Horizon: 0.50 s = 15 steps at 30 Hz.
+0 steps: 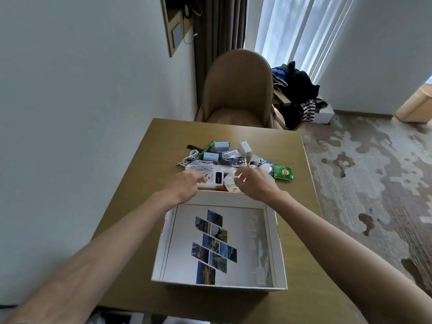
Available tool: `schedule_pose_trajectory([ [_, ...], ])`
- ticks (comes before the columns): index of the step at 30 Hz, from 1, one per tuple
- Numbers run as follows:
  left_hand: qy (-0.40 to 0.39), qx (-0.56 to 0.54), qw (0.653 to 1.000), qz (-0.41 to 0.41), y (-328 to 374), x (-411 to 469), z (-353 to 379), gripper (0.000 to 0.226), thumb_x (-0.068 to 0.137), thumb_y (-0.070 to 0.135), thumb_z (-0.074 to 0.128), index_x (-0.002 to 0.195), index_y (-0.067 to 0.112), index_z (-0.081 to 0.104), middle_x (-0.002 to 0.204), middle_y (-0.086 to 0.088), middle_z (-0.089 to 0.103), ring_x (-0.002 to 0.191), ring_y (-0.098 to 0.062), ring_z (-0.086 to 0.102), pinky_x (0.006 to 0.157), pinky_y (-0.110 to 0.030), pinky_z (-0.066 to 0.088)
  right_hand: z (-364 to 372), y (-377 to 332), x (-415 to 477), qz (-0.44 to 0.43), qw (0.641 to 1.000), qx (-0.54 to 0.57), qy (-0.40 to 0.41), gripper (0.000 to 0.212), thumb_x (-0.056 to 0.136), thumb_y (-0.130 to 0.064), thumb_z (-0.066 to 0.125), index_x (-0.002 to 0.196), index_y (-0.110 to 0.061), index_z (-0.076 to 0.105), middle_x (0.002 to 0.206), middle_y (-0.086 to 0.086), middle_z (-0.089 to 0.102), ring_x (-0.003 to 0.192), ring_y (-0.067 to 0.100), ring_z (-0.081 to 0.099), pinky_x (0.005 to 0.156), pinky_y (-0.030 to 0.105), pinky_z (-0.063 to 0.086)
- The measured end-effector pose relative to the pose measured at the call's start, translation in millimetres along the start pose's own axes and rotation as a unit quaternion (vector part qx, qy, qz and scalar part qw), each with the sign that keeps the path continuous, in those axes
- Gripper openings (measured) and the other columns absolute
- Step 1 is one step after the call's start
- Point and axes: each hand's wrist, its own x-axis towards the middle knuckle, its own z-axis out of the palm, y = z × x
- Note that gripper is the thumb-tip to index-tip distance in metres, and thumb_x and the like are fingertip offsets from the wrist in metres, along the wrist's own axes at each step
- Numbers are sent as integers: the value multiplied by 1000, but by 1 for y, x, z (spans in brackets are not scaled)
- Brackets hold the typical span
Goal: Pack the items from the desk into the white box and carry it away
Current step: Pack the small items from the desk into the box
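An open white box stands on the wooden desk, with a sheet printed with small photos lying flat in its bottom. Just beyond its far wall lies a pile of items: a white power bank, white cables, two pale blue chargers, a white plug adapter, a green tea packet and a crumpled white wrapper. Both arms reach over the box. My left hand touches the power bank's left end with bent fingers. My right hand pinches the crumpled wrapper.
A tan upholstered chair stands at the desk's far side. Dark and striped clothes are heaped to its right, by the curtained window. The wall runs along the desk's left; patterned carpet lies to the right.
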Motion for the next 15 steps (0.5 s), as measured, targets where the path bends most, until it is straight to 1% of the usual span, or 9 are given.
schedule_pose_trajectory([
  [2,-47,-65,996,-27,-2,20,2,30,96,11,42,114,21,64,126,-3,61,112,-17,56,87,-31,47,5,8,17,47,999,-1,-12,28,92,-30,54,116,-19,65,114,5,70,100,25,64,83,39,54],
  [4,-79,-131,987,-46,-3,40,7,28,98,18,43,116,20,64,128,-4,60,115,-19,55,91,-32,46,12,18,34,86,996,-6,-36,31,91,-27,55,120,-18,62,120,9,66,104,26,62,87,41,53],
  [6,-119,-147,981,-49,-6,59,12,28,98,20,43,118,19,63,128,-5,60,114,-19,55,95,-35,48,18,27,53,98,992,-33,-66,37,92,-27,58,127,-17,57,126,10,61,111,27,59,90,42,52],
  [8,-163,-146,974,-52,-14,73,19,27,96,22,46,118,21,63,128,-5,60,112,-18,56,94,-35,48,24,33,72,106,988,-61,-98,52,89,-33,63,136,-17,49,131,12,57,117,28,54,93,44,50],
  [11,-195,-156,967,-58,-33,92,29,26,95,21,48,117,25,62,127,-3,59,111,-17,55,92,-34,50,41,38,93,128,975,-105,-148,79,82,-47,69,147,-22,33,140,15,48,123,32,49,95,45,46],
  [13,-204,-152,966,-47,-44,103,34,27,95,20,46,117,24,62,126,-2,60,110,-17,56,94,-35,50,54,39,100,142,972,-99,-160,86,79,-51,71,149,-23,29,142,13,48,126,32,48,91,44,44],
  [15,-208,-145,967,-25,-49,112,38,26,95,21,45,114,23,63,122,-1,63,108,-16,57,92,-34,49,64,42,102,142,980,-71,-124,75,77,-45,75,140,-22,42,132,9,58,115,26,56,78,35,43],
])
